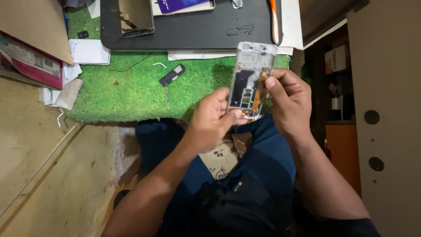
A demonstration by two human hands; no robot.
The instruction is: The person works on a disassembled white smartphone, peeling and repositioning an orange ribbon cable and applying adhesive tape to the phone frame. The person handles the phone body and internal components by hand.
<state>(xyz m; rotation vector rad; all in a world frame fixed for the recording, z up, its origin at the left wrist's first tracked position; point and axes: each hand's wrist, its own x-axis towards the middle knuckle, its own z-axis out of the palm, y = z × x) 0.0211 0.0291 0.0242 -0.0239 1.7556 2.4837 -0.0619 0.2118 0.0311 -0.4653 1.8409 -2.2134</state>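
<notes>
I hold an opened phone frame (252,74) upright above my lap, its silver inner side with a dark panel and an orange flex strip facing me. My left hand (212,120) grips its lower left edge, thumb pressed near the bottom end. My right hand (289,103) holds the right edge, with the thumb tip resting on the orange strip about halfway up. Both hands touch the frame.
A green grass-like mat (131,87) lies ahead with a small black part (172,75) on it. Behind it a black tray (197,30) carries a detached screen (137,17) and another phone (182,6). Papers (87,52) sit left; a cabinet (386,109) stands right.
</notes>
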